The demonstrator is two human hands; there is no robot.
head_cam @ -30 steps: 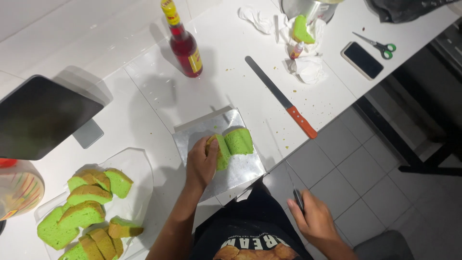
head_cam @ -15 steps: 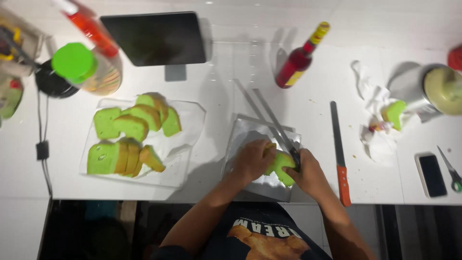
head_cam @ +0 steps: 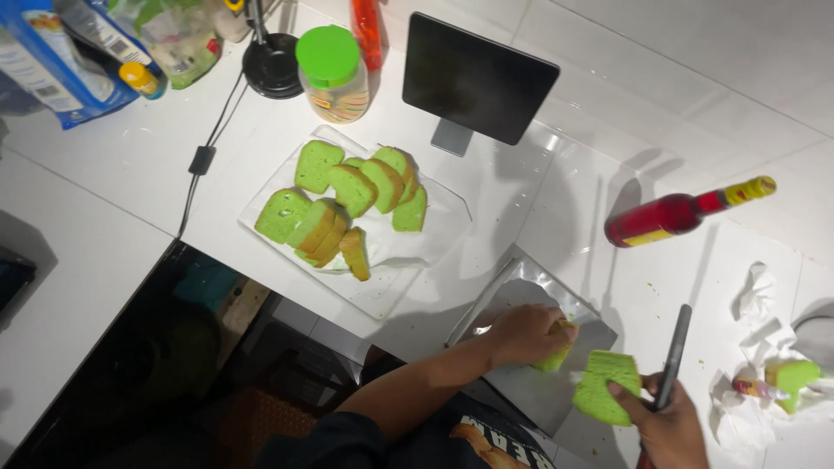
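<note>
Left hand (head_cam: 521, 334) closed over green bread (head_cam: 556, 354) on foil sheet (head_cam: 530, 391). Right hand (head_cam: 665, 421) pinches 1 slice (head_cam: 605, 386), also gripping knife (head_cam: 673, 356).

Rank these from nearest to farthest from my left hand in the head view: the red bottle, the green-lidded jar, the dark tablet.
From the left hand on the foil sheet:
1. Red bottle, lying up and to its right.
2. Dark tablet, standing straight above it.
3. Green-lidded jar, far up on the left.
</note>
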